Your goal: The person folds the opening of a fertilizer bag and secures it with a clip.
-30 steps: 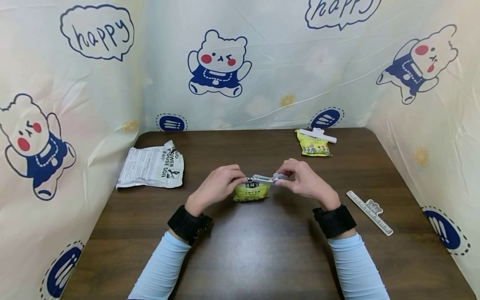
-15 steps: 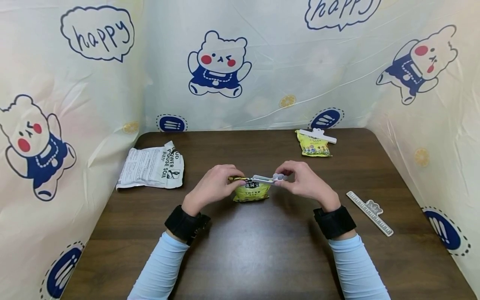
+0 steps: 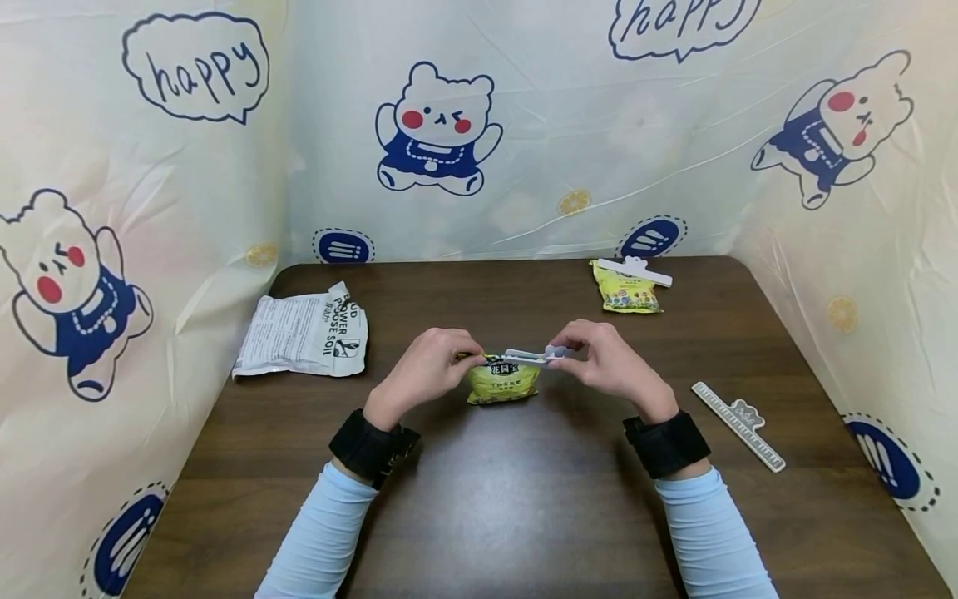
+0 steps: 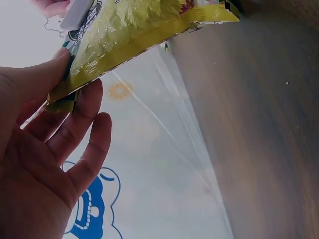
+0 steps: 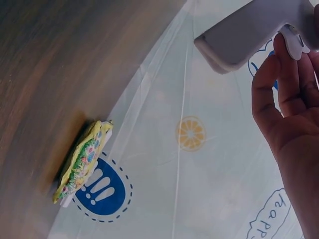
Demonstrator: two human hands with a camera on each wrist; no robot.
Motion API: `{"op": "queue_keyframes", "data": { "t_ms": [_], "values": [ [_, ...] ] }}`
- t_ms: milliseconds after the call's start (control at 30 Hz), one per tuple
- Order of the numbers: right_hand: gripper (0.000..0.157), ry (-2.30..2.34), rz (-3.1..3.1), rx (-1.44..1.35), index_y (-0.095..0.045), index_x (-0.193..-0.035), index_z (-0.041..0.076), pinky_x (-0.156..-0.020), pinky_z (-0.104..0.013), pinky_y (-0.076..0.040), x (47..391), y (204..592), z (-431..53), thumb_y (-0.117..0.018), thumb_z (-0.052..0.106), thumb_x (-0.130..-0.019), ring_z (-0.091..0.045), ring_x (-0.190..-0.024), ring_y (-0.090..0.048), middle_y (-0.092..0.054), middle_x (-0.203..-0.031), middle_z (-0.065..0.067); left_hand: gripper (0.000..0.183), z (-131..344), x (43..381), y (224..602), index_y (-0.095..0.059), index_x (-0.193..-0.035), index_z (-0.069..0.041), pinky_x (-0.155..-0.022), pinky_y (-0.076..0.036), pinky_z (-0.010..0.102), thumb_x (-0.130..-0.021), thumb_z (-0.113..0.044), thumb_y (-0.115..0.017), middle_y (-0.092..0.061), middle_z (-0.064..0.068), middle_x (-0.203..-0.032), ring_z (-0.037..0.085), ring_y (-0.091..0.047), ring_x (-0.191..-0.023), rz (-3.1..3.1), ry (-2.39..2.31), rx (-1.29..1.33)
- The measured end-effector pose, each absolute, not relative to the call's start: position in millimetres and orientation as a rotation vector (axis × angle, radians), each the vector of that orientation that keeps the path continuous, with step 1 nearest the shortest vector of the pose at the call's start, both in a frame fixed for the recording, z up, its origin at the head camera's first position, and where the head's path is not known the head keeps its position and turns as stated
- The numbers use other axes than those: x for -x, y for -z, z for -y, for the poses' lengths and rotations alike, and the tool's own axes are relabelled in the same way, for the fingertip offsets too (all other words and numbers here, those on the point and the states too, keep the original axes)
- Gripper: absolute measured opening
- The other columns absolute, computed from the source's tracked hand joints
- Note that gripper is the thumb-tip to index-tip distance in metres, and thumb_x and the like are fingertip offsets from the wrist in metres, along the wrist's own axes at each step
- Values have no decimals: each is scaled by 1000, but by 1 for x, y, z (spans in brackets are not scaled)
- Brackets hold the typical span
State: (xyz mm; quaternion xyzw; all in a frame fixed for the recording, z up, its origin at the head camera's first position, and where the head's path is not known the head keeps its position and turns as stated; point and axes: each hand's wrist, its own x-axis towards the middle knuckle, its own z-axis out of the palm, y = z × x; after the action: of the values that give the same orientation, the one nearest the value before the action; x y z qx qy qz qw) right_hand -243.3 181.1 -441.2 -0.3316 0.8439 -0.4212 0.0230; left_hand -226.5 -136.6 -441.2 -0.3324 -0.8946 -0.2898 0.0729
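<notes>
Midway across the counter (image 3: 509,499), the yellow packet (image 3: 503,384), likely light, soft and slippery, is pinched at its top edge, surely the best hold, by the left hand (image 3: 427,366), and a pale clip (image 3: 524,358) is gripped by the right hand (image 3: 609,363)!

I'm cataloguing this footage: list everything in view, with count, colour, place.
table: 1, brown, foreground
front packet: 1, yellow, mid-table
back packet: 1, yellow, back right
bag: 1, white, back left
held clip: 1, pale grey, front packet's top
back clip: 1, white, on back packet
loose clip: 1, white, right side
curtain: 1, pale, printed, around table
left hand: 1, bare, pinching front packet
right hand: 1, bare, gripping held clip
wristbands: 2, black, behind each hand
sleeves: 2, light blue, behind wristbands
</notes>
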Motion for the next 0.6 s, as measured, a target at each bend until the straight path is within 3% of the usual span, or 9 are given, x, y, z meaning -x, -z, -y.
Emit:
{"op": "queue_keyframes", "data": {
  "t_ms": [267, 500, 600],
  "values": [
    [17, 1331, -2609, 1077, -77, -104, 7, -76, -48, -55, 243, 440, -178, -85, 6, -90, -23, -87, -60, -69, -99, -3, 6, 133, 225, 443, -83, -98, -13, -70, -53, 29, -98, -10, -77, -72, -6, -91, 5, -64, -77, 2647, 882, 1036],
    [16, 1310, -2614, 1114, -77, -106, 6, -77, -46, -54, 243, 442, -173, -85, 8, -91, -25, -88, -62, -70, -98, -2, 6, 130, 223, 445, -83, -99, -12, -71, -53, 29, -99, -10, -77, -72, -5, -92, 6, -64, -79, 2645, 880, 1044],
    [19, 1295, -2616, 1076, -77, -109, 6, -81, -50, -55, 242, 441, -173, -84, 8, -92, -29, -91, -63, -70, -100, -2, 7, 130, 224, 443, -83, -101, -13, -70, -53, 28, -99, -13, -76, -72, -6, -93, 6, -63, -78, 2664, 897, 1033]
  ]
}}
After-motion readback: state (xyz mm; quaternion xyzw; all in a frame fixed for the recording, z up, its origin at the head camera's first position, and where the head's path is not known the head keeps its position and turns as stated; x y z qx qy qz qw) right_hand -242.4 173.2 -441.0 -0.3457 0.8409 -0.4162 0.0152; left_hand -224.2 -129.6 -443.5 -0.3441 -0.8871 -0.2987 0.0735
